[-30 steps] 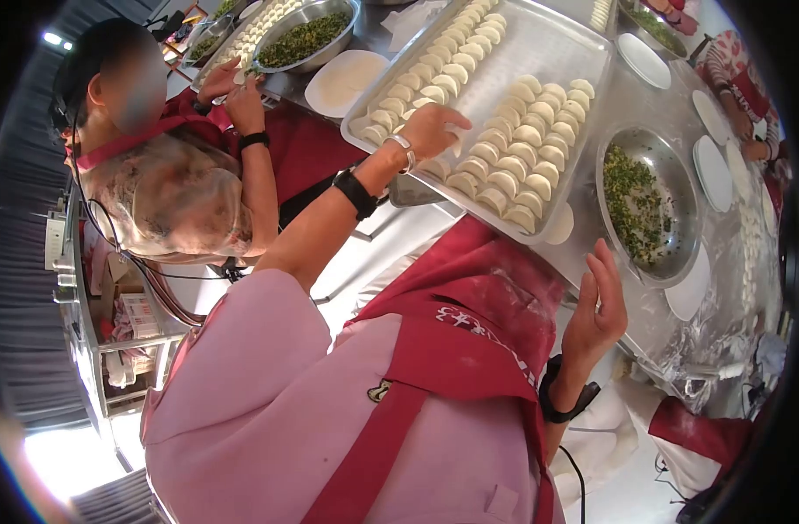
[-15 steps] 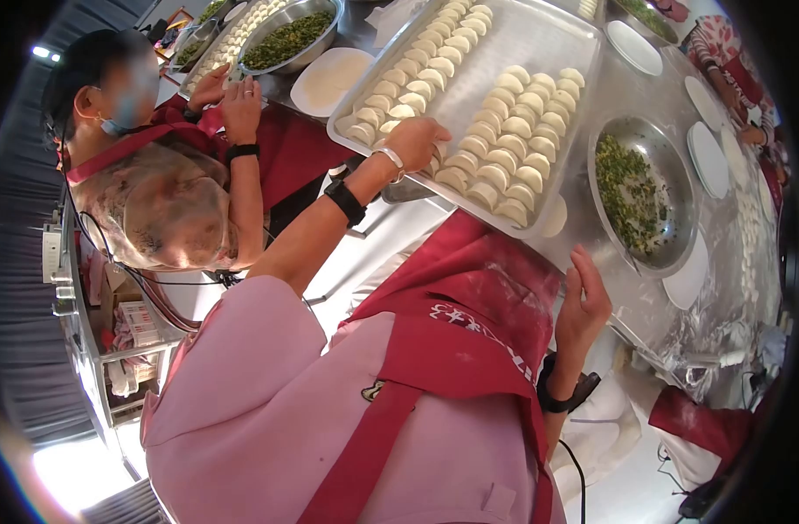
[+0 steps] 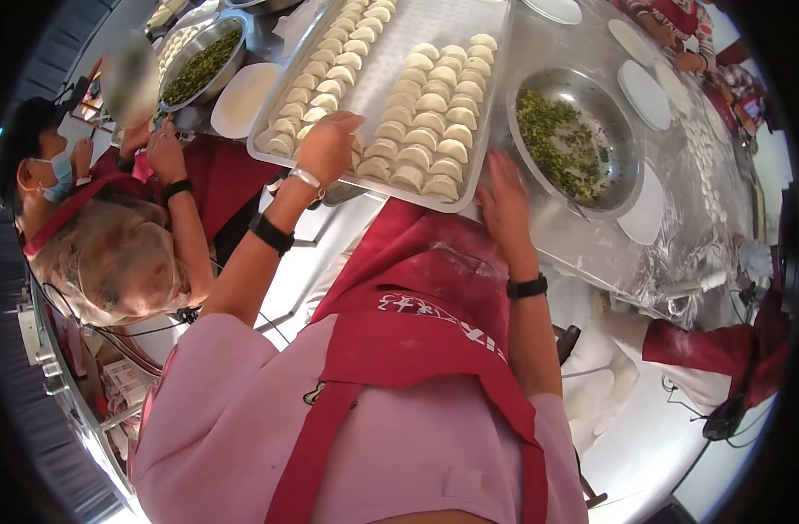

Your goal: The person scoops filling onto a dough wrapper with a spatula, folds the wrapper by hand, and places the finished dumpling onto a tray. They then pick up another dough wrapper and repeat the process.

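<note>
My left hand [image 3: 329, 147] is over the near edge of a metal tray [image 3: 386, 65], its fingers bent and close together. Whether anything sits between them is hidden. Half-moon dumplings [image 3: 430, 120] fill the tray in slanting rows, and a few lie right beside my left fingertips. Just off the tray's right corner, my right hand [image 3: 506, 196] reaches low to the table with its fingers stretched out, slightly blurred. What lies under those fingers is mostly covered. Right of this hand stands a steel bowl [image 3: 622, 140] with chopped green and yellow filling [image 3: 552, 140].
White plates [image 3: 646, 203] lie around the bowl on the floury metal table [image 3: 583, 240]. At left, a masked co-worker [image 3: 111, 227] works near another filling bowl [image 3: 235, 65] and a pale plate [image 3: 242, 100]. More people [image 3: 679, 35] stand across the table.
The view has shifted, so the tray and bowl appear further left and higher. My right hand has moved forward from beside my apron to the tray's corner. My left hand has risen slightly off the dumplings.
</note>
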{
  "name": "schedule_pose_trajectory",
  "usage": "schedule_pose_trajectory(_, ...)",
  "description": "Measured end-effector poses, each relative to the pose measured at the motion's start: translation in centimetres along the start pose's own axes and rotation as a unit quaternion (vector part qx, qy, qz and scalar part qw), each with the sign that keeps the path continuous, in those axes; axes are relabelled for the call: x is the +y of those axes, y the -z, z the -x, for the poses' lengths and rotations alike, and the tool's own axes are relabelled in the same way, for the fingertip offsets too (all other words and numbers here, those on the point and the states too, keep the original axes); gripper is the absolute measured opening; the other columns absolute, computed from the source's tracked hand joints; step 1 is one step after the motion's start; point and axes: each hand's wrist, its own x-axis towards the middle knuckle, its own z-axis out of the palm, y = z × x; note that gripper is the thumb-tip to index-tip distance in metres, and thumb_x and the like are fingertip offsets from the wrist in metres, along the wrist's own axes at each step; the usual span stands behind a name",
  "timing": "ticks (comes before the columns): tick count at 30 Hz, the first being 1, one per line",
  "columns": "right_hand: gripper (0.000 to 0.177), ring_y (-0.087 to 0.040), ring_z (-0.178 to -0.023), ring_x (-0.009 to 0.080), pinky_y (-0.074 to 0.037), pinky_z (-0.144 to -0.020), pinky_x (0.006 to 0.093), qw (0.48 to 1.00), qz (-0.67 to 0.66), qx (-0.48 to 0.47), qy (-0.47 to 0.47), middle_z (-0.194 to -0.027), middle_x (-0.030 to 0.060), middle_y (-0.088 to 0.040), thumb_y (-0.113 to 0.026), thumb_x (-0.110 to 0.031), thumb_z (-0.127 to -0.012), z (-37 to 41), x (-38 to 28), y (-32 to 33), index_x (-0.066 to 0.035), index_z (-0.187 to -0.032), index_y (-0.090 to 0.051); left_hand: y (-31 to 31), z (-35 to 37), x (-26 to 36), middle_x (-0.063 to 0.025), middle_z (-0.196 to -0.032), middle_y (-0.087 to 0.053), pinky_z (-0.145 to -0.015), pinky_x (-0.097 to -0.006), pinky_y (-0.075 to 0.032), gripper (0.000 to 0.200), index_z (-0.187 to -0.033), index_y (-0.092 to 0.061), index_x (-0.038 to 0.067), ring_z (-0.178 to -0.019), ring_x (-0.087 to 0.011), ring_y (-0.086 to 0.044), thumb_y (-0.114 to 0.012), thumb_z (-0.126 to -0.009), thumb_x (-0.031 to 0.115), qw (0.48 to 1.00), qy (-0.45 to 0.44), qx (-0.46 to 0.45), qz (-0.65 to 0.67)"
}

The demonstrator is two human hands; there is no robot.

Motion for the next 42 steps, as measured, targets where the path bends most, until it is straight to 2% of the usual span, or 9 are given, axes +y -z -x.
schedule_pose_trajectory(2, 0.054, -0.043, -0.133, 0.0347, -0.033, -0.112, 0.0445, 0.999, 0.026, -0.025, 0.025, -0.138, 0.0184, -0.052, -0.065, -0.008, -0.081, -1.0, 0.0, -0.2, -0.001, -0.133, -0.050, 0.7, 0.8, 2.5, -0.0169, -0.106, -0.067, -0.084, -0.0403, -0.052, 0.031, -0.107, -0.069, 0.002, -0.096, -0.0364, -0.064, -0.058, -0.079, -0.004, 0.996, 0.021, 0.056, 0.062)
schedule_pose_trajectory(3, 0.053, -0.044, -0.133, 0.0345, -0.033, -0.111, 0.0446, 0.998, 0.039, -0.040, 0.039, -0.138, 0.0177, -0.052, -0.065, -0.009, -0.081, -1.2, -0.1, -0.1, -0.002, -0.132, -0.051, 0.5, 1.4, 2.9, -0.0147, -0.111, -0.069, -0.076, -0.0325, -0.055, 0.027, -0.109, -0.069, 0.001, -0.093, -0.0239, -0.069, -0.058, -0.085, -0.004, 0.993, 0.014, 0.066, 0.096)
schedule_pose_trajectory(6, 0.051, -0.046, -0.130, 0.0342, -0.036, -0.109, 0.0439, 0.998, 0.009, -0.032, 0.060, -0.136, 0.0164, -0.054, -0.065, -0.008, -0.081, -0.6, 0.0, 0.2, -0.003, -0.130, -0.052, 1.1, 3.9, 8.3, -0.0116, -0.106, -0.069, -0.079, -0.0304, -0.056, 0.022, -0.107, -0.069, 0.000, -0.093, -0.0165, -0.068, -0.058, -0.088, -0.002, 0.949, 0.114, -0.033, 0.291)
schedule_pose_trajectory(11, 0.047, -0.048, -0.127, 0.0364, -0.038, -0.107, 0.0446, 0.999, -0.028, -0.027, 0.031, -0.132, 0.0177, -0.056, -0.065, -0.004, -0.080, 1.8, -1.0, 1.2, -0.001, -0.126, -0.055, -4.3, 8.4, 12.5, -0.0149, -0.112, -0.063, -0.092, -0.0364, -0.056, 0.027, -0.117, -0.059, -0.007, -0.100, -0.0235, -0.065, -0.059, -0.097, 0.012, 0.625, 0.331, -0.260, 0.658)
schedule_pose_trajectory(15, 0.045, -0.051, -0.124, 0.0389, -0.040, -0.106, 0.0450, 0.997, -0.072, -0.001, 0.003, -0.127, 0.0194, -0.059, -0.065, -0.002, -0.079, 3.3, -1.3, 1.3, -0.002, -0.124, -0.058, -11.7, 8.0, 12.4, -0.0135, -0.115, -0.058, -0.105, -0.0455, -0.048, 0.026, -0.119, -0.055, -0.001, -0.114, -0.0251, -0.058, -0.059, -0.098, 0.012, 0.422, 0.398, -0.193, 0.791)
schedule_pose_trajectory(21, 0.042, -0.061, -0.114, 0.0328, -0.047, -0.098, 0.0385, 0.988, -0.151, -0.025, -0.004, -0.120, 0.0185, -0.064, -0.065, -0.001, -0.082, 7.1, -2.4, 2.6, -0.003, -0.123, -0.061, -11.7, 7.2, 14.5, -0.0135, -0.124, -0.060, -0.098, -0.0440, -0.054, 0.029, -0.125, -0.055, 0.002, -0.114, -0.0259, -0.061, -0.056, -0.099, 0.014, 0.454, 0.429, -0.176, 0.760)
schedule_pose_trajectory(24, 0.039, -0.066, -0.098, 0.0193, -0.052, -0.086, 0.0308, 0.901, -0.270, -0.020, -0.341, -0.111, 0.0116, -0.068, -0.066, -0.003, -0.085, 7.5, -3.7, 7.1, -0.004, -0.124, -0.062, -12.5, 8.0, 13.7, -0.0141, -0.124, -0.062, -0.092, -0.0435, -0.057, 0.033, -0.128, -0.055, 0.000, -0.110, -0.0258, -0.065, -0.057, -0.098, 0.015, 0.514, 0.376, -0.241, 0.733)
schedule_pose_trajectory(27, 0.040, -0.062, -0.086, 0.0096, -0.051, -0.077, 0.0261, 0.855, -0.288, 0.237, -0.361, -0.100, 0.0055, -0.069, -0.070, -0.006, -0.085, 8.5, -1.2, 8.8, -0.004, -0.124, -0.062, -11.9, 8.6, 13.3, -0.0143, -0.120, -0.065, -0.091, -0.0432, -0.057, 0.035, -0.128, -0.056, -0.002, -0.106, -0.0252, -0.066, -0.058, -0.097, 0.014, 0.490, 0.361, -0.292, 0.738)
schedule_pose_trajectory(42, 0.008, -0.063, -0.071, 0.0262, -0.050, -0.065, 0.0348, 0.979, -0.024, 0.197, -0.046, -0.082, 0.0120, -0.064, -0.070, -0.007, -0.082, -1.0, -0.5, 12.8, -0.001, -0.086, -0.067, -4.7, 8.2, 16.1, -0.0147, -0.127, -0.061, -0.098, -0.0419, -0.053, 0.041, -0.134, -0.049, -0.005, -0.113, -0.0251, -0.063, -0.057, -0.098, 0.011, 0.453, 0.253, -0.325, 0.791)
